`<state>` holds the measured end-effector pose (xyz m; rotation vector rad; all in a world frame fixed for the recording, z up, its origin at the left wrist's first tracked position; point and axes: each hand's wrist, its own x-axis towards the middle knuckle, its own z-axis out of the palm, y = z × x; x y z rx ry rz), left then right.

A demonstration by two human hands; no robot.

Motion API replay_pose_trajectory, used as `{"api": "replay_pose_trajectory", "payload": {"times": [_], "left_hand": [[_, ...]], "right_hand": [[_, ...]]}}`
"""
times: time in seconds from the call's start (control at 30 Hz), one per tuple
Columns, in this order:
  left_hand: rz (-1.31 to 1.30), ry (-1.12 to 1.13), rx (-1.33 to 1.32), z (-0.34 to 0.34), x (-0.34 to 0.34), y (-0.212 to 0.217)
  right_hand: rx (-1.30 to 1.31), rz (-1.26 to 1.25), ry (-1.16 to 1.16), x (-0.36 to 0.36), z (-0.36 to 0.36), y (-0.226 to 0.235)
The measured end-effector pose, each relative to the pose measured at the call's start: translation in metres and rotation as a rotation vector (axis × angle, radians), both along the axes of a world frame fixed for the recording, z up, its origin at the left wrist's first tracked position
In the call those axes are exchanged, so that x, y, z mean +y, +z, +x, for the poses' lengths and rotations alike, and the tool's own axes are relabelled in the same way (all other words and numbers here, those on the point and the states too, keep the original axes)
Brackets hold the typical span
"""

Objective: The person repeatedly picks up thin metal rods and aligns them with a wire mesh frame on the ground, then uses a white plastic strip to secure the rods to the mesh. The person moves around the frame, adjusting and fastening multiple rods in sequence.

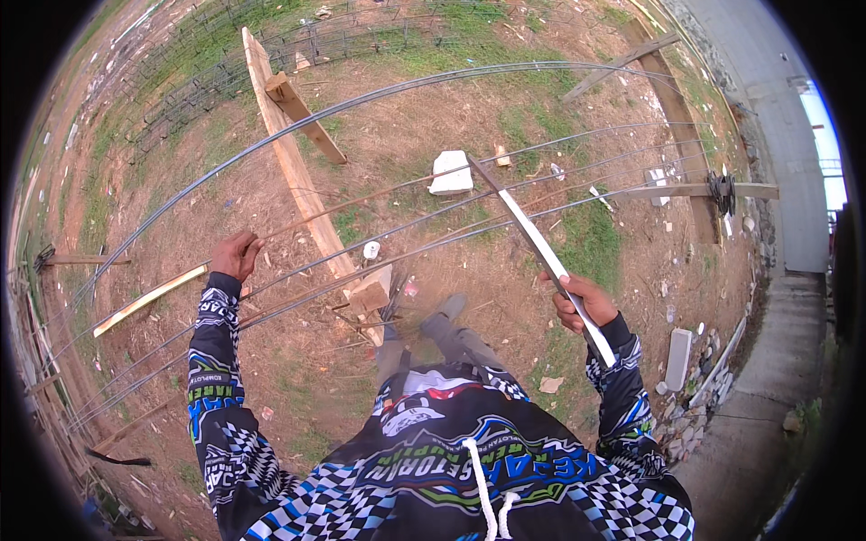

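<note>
My left hand is closed round a thin rusty steel rod, which runs away to the right at an upward slant. A pale wooden strip shows right beside that hand; whether the fingers also hold it, I cannot tell. In my right hand is a long, narrow metal bar, bright on one face and dark along its edge. Its far tip meets or overlaps the rusty rod near a white block. Several grey steel rods lie across in front of me, below the rusty one.
A long upright-edged plank with a wooden block crosses under the rods. At right, a timber beam carries a coil of dark wire. Rubble lies by the concrete path. Wire-tied steel cages stretch across the far left.
</note>
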<state>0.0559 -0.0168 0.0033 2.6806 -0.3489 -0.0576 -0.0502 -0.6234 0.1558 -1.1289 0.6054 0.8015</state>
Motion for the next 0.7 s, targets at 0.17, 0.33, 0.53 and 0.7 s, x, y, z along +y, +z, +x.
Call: {"api": "replay_pose_trajectory", "payload": {"times": [0.17,0.33,0.53,0.7], "left_hand": [[-0.089,0.005,-0.072,-0.002,0.003,-0.005],[-0.110,0.018,-0.082,-0.005,0.004,-0.007],[-0.094,0.012,-0.155,-0.003,0.004,-0.011],[-0.102,0.038,-0.110,-0.007,0.000,-0.010]], "right_hand": [[-0.004,-0.056,-0.137,0.060,-0.009,0.014],[-0.055,-0.072,-0.216,0.087,-0.024,0.010],[-0.076,-0.131,-0.249,0.109,-0.039,-0.002],[-0.099,-0.144,-0.234,0.106,-0.035,-0.016]]}}
